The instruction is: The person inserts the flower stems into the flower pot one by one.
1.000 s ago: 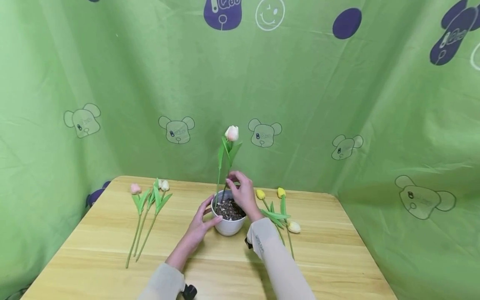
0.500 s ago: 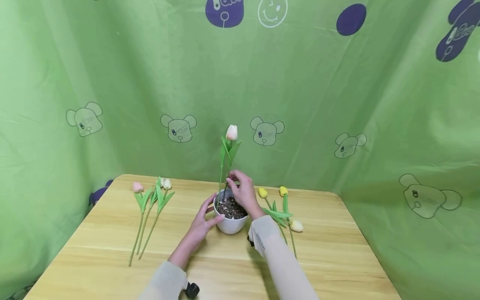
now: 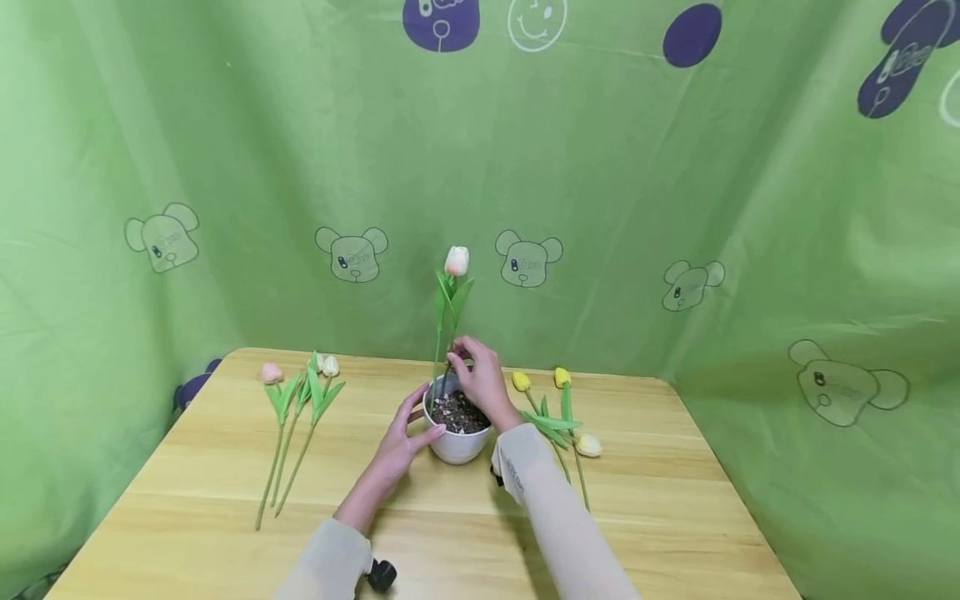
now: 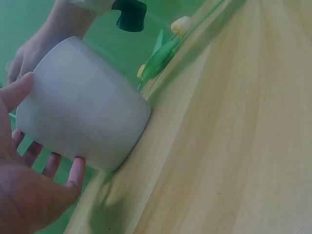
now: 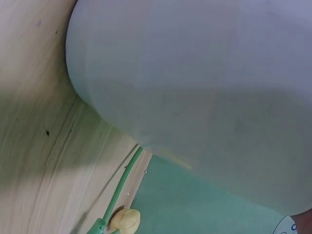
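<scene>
While the left hand is gripping the white pot from the left, the right hand is pinching a tulip stem.

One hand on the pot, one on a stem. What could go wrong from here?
The left hand holds the pot from one side, so a hard push might tip it.
The right hand pinches a stem close beside a second stem, which could get knocked.
The right sleeve passes near the yellow tulips and might brush them.
</scene>
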A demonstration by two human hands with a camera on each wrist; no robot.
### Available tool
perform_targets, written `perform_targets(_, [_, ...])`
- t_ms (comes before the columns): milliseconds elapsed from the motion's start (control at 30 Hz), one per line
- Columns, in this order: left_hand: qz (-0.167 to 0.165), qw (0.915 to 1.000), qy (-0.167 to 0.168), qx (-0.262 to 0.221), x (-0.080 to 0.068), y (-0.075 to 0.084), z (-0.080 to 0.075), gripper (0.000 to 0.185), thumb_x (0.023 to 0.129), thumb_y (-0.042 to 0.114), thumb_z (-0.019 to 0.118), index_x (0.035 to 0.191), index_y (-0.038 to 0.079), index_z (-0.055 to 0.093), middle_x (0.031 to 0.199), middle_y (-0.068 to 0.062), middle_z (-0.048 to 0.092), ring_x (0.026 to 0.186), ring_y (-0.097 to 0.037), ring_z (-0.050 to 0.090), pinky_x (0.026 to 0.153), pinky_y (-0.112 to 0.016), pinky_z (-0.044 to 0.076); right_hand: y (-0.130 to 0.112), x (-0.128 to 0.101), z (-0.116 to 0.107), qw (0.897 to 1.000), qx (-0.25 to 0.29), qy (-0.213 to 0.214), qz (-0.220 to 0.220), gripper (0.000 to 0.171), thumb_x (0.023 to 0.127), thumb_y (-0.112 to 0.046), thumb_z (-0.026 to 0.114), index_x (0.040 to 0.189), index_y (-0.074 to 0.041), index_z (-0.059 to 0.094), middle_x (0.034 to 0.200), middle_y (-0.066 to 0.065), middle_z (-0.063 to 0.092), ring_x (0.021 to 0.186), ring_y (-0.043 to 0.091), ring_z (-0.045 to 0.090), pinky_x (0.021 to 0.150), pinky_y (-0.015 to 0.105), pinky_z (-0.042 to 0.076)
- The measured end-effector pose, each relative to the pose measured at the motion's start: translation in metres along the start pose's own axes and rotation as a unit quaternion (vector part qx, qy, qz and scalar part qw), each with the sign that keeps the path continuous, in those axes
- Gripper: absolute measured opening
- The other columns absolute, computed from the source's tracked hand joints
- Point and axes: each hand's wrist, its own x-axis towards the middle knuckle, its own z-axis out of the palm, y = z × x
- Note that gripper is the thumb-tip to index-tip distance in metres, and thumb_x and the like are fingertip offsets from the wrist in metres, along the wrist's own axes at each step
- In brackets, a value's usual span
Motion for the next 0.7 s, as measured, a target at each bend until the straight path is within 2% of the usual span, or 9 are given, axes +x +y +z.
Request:
perform_targets(200, [-0.004,1.0,0.0,-0.001,0.0007,-0.0005,0.0004,0.084,0.091,0.028,0.078,0.162,0.035,0.032,0.169,-0.008,0.03,0.147,-0.039,0.038,0.115,-0.068,0.037,0.0001,0.0001,-0.0009,1.0,0.001,-0.002,0.014,0.011,0.097,-0.008,0.07,0.108,-0.004,0.069,0.103,0.013,0.074,0.098,0.029,0.073,0.093,0.041,0.061])
perform_targets(367, [-0.005,1.0,0.004,0.002,-0.0003,-0.0019,0.0001,0.085,0.09,0.026,0.078,0.162,0.033,0.033,0.168,-0.008,0.031,0.147,-0.039,0.038,0.114,-0.069,0.037,0.0,-0.0011,-0.0001,1.0,0.011,-0.009,0.012,0.012,0.096,-0.006,0.071,0.107,-0.004,0.069,0.101,0.013,0.075,0.095,0.029,0.073,0.091,0.04,0.062])
perform_targets(700, [-0.005,1.0,0.004,0.0,0.0012,0.0017,0.0,0.084,0.09,0.026,0.078,0.161,0.035,0.034,0.168,-0.008,0.031,0.147,-0.039,0.038,0.114,-0.068,0.037,0.0002,0.0024,-0.0017,0.999,0.015,-0.03,0.027,0.014,0.097,-0.008,0.069,0.111,-0.004,0.069,0.103,0.013,0.075,0.099,0.029,0.074,0.093,0.038,0.062])
